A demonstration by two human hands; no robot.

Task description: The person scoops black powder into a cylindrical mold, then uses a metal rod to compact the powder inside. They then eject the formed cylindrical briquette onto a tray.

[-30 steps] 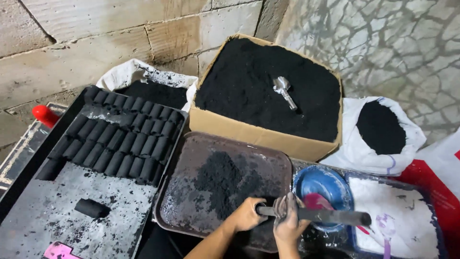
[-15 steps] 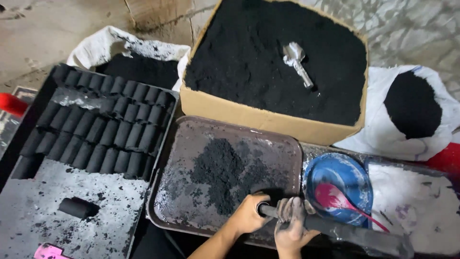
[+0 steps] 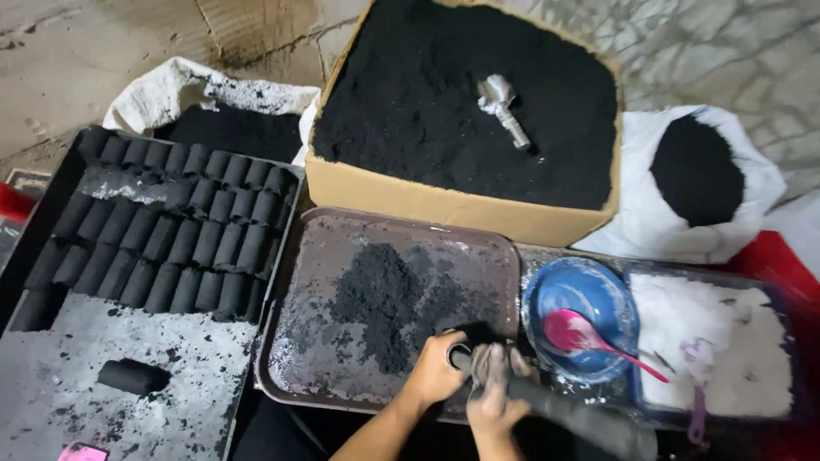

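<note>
I see both hands low in the view, forearms coming up from the bottom edge. The left hand (image 3: pixel 437 369) curls around the open end of a dark tube (image 3: pixel 547 403), fingers wrapped snugly over its mouth, right at the near edge of the brown tray (image 3: pixel 325 256). The right hand (image 3: pixel 495 394) sits just beside it, closed around the tube's body a little further along, its fingers smeared with black dust. Both hands hold the tube firmly; neither is spread.

The tube is long, round and sooty grey-black. It lies at a slant, its open end at the tray and its far end running down to the right, toward the bottom edge of the view. I cannot tell what is inside it.

On the tray lies a loose heap of black powder (image 3: pixel 384 299), just above the left hand. Right of the hands stands a blue bowl (image 3: pixel 598 290) with a pink spoon (image 3: pixel 574 333) in it. Behind the tray is a cardboard box (image 3: pixel 410 198) full of black powder, with a metal scoop (image 3: pixel 502 101) on top. To the left, rows of black cylinders (image 3: pixel 171 230) fill a dark tray.
</note>
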